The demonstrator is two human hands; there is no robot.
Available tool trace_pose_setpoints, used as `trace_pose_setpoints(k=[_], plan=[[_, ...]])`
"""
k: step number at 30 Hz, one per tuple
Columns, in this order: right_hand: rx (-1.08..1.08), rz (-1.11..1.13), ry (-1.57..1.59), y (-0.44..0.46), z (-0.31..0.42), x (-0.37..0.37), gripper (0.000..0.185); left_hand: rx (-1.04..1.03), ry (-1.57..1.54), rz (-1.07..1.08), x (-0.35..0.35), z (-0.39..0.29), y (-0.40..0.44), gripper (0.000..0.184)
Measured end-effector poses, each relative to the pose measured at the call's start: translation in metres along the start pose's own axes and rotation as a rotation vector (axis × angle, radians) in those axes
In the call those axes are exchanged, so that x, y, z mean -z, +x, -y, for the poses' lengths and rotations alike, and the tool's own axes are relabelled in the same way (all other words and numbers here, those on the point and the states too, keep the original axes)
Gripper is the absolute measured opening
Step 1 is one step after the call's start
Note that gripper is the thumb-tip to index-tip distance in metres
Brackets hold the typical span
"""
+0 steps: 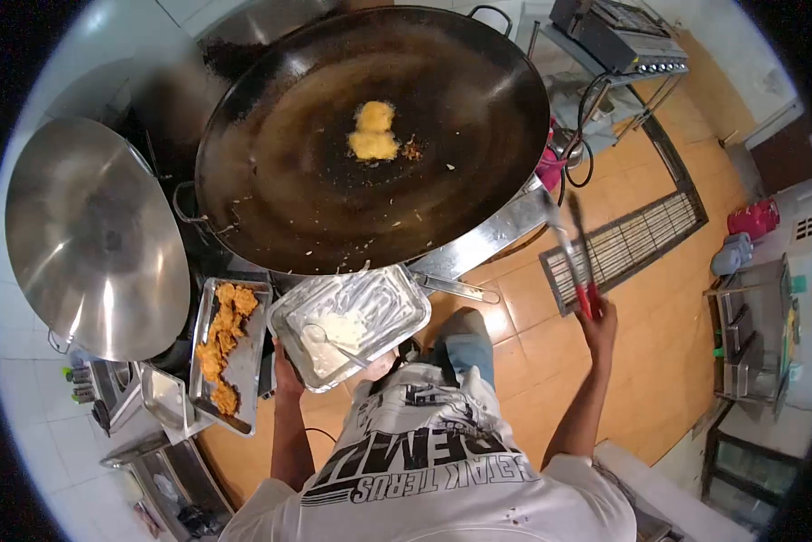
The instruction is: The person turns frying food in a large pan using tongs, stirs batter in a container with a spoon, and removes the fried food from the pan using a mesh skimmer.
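My left hand (287, 369) grips the left edge of a metal tray (408, 327) smeared with white batter; a spoon (341, 347) lies in it. Out to the right, my right hand (598, 327) is closed around the red handles of metal tongs (576, 257), whose tips point up and away from the wok. In the large dark wok (306, 199), two battered yellow pieces (373, 143) touch each other near the middle, beside small brown crumbs (413, 149). A second tray (255, 379), left of my left hand, holds golden-brown fried pieces (228, 327).
A big shiny metal pan (98, 244) stands at the left. A small container (164, 397) of white stuff is below it. A metal grate (627, 244) lies on the tiled floor at the right, a stove (618, 36) at the upper right, a shelf rack (751, 330) at the far right.
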State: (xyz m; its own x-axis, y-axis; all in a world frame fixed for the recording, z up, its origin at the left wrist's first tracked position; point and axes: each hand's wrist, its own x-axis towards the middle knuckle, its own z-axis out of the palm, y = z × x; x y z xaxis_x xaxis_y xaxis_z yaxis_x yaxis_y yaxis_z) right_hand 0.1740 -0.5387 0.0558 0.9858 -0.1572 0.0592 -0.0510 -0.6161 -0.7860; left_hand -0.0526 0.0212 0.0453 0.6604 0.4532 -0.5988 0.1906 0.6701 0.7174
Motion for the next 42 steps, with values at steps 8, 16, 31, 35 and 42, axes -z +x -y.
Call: trace_pose_setpoints(k=[8, 16, 31, 35, 42], plan=[[-0.166, -0.022, 0.557, 0.044, 0.067, 0.098, 0.055, -0.172, -0.061, 0.133, 0.006, 0.005, 0.021, 0.062], [0.138, 0.319, 0.530, 0.135, 0.167, 0.090, 0.064, -0.194, 0.023, 0.103, -0.010, 0.001, 0.013, 0.059], [0.153, 0.393, 0.676, 0.051, 0.282, -0.008, 0.065, -0.222, -0.111, -0.006, 0.024, 0.015, 0.028, 0.058], [0.252, 0.480, 0.144, 0.098, 0.349, -0.006, 0.050, -0.196, -0.132, 0.105, 0.011, 0.004, 0.016, 0.057], [0.035, 0.807, -0.222, 0.194, 0.371, -0.092, 0.056, -0.193, -0.237, 0.023, 0.029, 0.020, 0.034, 0.053]])
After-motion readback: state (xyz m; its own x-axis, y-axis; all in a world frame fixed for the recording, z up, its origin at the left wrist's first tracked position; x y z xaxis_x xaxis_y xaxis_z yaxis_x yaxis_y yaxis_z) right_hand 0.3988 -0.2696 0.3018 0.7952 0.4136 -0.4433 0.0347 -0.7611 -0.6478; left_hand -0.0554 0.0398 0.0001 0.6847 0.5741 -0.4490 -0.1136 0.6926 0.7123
